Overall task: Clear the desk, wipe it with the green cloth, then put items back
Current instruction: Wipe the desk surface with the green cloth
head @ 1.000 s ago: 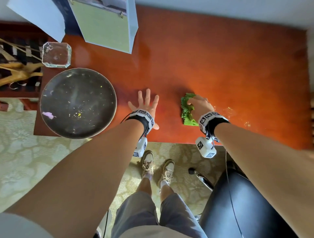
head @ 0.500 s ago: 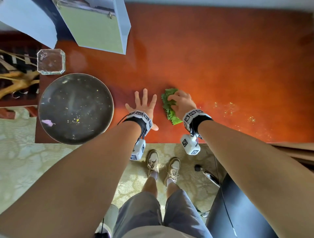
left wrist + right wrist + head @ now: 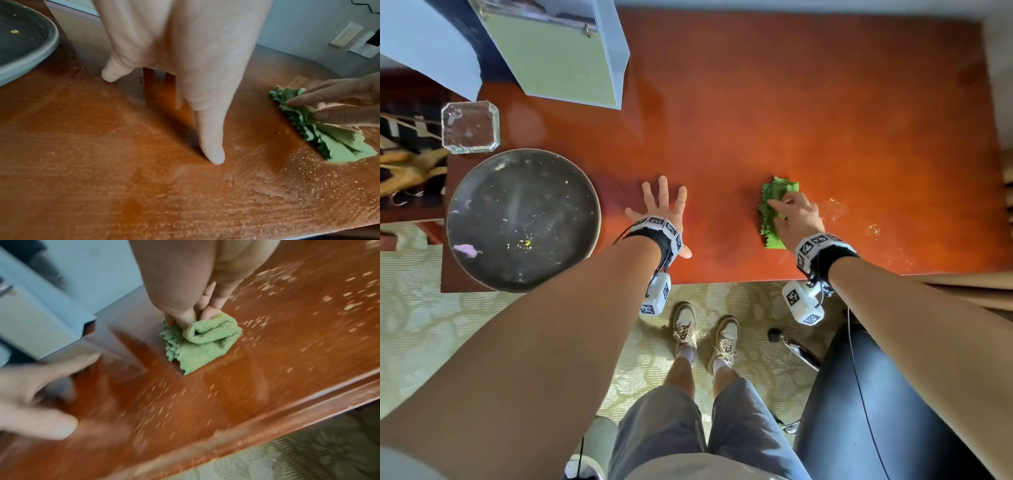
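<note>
The bunched green cloth point(image 3: 774, 209) point(image 3: 329, 134) point(image 3: 203, 342) lies on the red-brown wooden desk point(image 3: 756, 120), right of centre near the front edge. My right hand point(image 3: 796, 216) point(image 3: 191, 308) grips it from above, fingers curled into the folds, and presses it on the wood. My left hand point(image 3: 662, 205) point(image 3: 179, 65) rests flat on the desk to the cloth's left, fingers spread and straight, holding nothing. Pale crumbs point(image 3: 873, 229) point(image 3: 349, 305) are scattered on the wood right of the cloth.
A large dark round plate point(image 3: 524, 219) with crumbs overhangs the desk's front left corner. A clear square glass dish point(image 3: 470, 126) sits behind it. A pale blue-and-green box point(image 3: 558, 51) stands at the back left. A black chair point(image 3: 876, 411) is at my right.
My right hand has swept the cloth back to the right, away from my left hand, after having wiped leftward to it. The left hand has stayed flat in place.
</note>
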Demonstrator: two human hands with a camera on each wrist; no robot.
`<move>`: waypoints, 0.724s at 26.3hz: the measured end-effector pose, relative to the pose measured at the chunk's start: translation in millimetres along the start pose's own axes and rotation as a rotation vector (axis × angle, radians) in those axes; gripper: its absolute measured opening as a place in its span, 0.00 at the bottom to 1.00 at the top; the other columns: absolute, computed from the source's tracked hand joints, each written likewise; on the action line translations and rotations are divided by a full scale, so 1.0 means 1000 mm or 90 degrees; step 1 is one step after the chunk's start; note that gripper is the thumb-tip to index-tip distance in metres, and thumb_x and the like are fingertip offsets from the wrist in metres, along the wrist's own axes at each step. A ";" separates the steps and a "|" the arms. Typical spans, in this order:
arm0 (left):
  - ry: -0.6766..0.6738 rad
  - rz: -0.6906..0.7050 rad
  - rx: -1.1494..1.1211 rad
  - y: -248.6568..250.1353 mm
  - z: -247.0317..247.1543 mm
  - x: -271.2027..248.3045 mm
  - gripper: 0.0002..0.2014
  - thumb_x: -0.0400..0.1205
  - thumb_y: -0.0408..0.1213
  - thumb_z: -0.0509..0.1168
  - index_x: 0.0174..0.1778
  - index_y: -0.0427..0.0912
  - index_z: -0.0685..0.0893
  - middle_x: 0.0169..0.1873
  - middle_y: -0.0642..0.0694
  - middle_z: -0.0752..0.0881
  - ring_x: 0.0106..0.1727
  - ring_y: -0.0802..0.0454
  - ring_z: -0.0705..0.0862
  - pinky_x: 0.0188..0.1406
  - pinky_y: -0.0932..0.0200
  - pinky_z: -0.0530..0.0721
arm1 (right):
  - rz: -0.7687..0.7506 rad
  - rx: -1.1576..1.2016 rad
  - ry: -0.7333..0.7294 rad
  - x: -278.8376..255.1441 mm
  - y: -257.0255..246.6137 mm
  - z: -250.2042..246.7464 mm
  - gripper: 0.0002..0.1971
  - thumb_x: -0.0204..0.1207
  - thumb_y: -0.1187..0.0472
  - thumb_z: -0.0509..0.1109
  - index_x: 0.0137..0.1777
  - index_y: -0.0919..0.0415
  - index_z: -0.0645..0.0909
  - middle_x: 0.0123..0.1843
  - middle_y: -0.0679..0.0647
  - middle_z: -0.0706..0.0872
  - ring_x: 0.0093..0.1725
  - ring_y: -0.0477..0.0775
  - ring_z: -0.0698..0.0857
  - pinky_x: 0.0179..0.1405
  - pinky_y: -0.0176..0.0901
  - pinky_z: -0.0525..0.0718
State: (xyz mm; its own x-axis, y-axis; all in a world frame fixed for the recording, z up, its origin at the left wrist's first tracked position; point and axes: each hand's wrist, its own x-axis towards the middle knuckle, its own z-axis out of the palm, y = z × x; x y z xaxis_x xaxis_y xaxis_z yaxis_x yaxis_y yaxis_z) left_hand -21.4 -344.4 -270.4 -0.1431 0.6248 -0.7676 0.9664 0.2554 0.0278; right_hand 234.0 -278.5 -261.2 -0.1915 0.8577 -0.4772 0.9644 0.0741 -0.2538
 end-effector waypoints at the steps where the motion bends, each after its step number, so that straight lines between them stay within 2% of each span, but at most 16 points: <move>1: 0.001 -0.002 0.003 0.001 -0.001 0.000 0.70 0.63 0.59 0.81 0.82 0.56 0.29 0.79 0.41 0.21 0.81 0.30 0.29 0.72 0.16 0.54 | -0.028 -0.004 -0.015 -0.005 -0.006 0.004 0.22 0.84 0.63 0.62 0.76 0.44 0.76 0.79 0.48 0.68 0.77 0.60 0.64 0.70 0.53 0.75; 4: -0.004 -0.011 0.016 0.005 -0.003 0.000 0.71 0.63 0.58 0.81 0.82 0.55 0.28 0.79 0.40 0.22 0.82 0.29 0.29 0.72 0.17 0.56 | -0.089 0.016 -0.057 -0.013 -0.035 0.023 0.26 0.82 0.68 0.64 0.73 0.40 0.78 0.78 0.44 0.70 0.76 0.58 0.66 0.72 0.53 0.77; 8: 0.013 -0.030 0.041 0.010 -0.002 0.000 0.70 0.64 0.59 0.81 0.83 0.53 0.29 0.80 0.38 0.24 0.82 0.27 0.32 0.71 0.19 0.62 | -0.195 -0.015 -0.090 -0.012 -0.079 0.045 0.23 0.83 0.65 0.64 0.73 0.39 0.78 0.75 0.42 0.70 0.72 0.54 0.68 0.65 0.50 0.81; 11: 0.015 -0.031 0.036 0.009 -0.002 0.001 0.70 0.64 0.58 0.81 0.83 0.53 0.30 0.81 0.38 0.24 0.82 0.27 0.32 0.72 0.19 0.62 | -0.227 -0.028 -0.086 -0.007 -0.075 0.041 0.21 0.84 0.63 0.64 0.71 0.40 0.79 0.74 0.42 0.72 0.71 0.54 0.69 0.61 0.49 0.83; 15: -0.001 -0.047 0.051 0.017 -0.007 -0.001 0.70 0.65 0.56 0.82 0.83 0.51 0.30 0.81 0.36 0.25 0.82 0.27 0.34 0.73 0.23 0.64 | -0.135 0.002 -0.011 0.009 -0.037 0.015 0.21 0.84 0.64 0.63 0.72 0.41 0.79 0.76 0.45 0.72 0.74 0.57 0.69 0.68 0.53 0.80; 19: 0.029 -0.075 0.059 0.040 -0.022 0.001 0.62 0.67 0.56 0.79 0.84 0.43 0.42 0.83 0.30 0.40 0.83 0.26 0.46 0.71 0.26 0.69 | -0.064 -0.007 0.000 0.036 0.003 -0.012 0.21 0.81 0.62 0.68 0.69 0.40 0.80 0.75 0.47 0.74 0.72 0.60 0.75 0.67 0.56 0.82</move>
State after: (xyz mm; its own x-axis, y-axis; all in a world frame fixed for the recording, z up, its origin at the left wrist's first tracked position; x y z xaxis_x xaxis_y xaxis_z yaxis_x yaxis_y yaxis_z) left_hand 12.3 -317.2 -256.0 -0.2649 0.6280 -0.7318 0.9575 0.2613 -0.1224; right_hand 232.0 -241.6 -268.6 -0.2869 0.8456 -0.4501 0.9425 0.1651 -0.2906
